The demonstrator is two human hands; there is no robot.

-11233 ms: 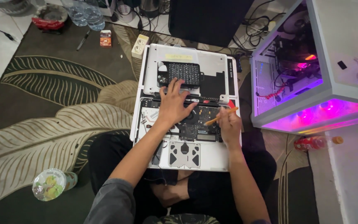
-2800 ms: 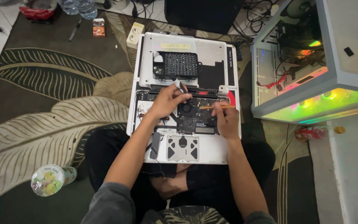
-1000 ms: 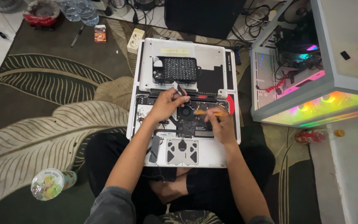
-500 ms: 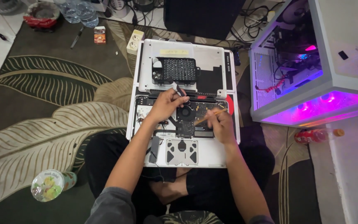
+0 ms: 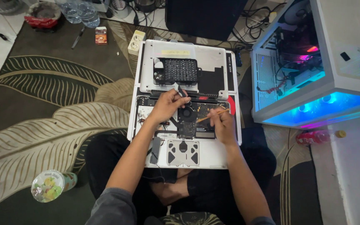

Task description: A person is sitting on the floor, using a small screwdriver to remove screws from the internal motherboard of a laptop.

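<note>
- My right hand (image 5: 223, 125) is pinching a thin orange-handled tool (image 5: 210, 116) like a pen, fingers pressed together round its shaft, tip aimed left toward the black round cooling fan (image 5: 187, 113).
- My left hand (image 5: 166, 105) is closing thumb and forefinger on a small dark part (image 5: 182, 92) just above the fan, near the hinge edge; I cannot tell what the part is, or whether it is attached to the board.
- Both hands are working over the opened silver laptop base (image 5: 146, 137), which is lying across my lap on the patterned leaf carpet (image 5: 51, 121), with the dark circuit board (image 5: 196, 125) exposed in its upper half.
- To do this well, I judge I should be keeping the tool tip low and steady, bracing the right wrist on the right edge of the base, and lifting with the left hand only gently.
- The removed silver bottom cover (image 5: 207, 56) is lying beyond the far edge of the base, carrying a black perforated tray (image 5: 178, 70).
- Further out, a lit white computer case (image 5: 305, 83) is standing off the right edge, and a clear plastic bottle (image 5: 51, 187) is lying near my left knee.
</note>
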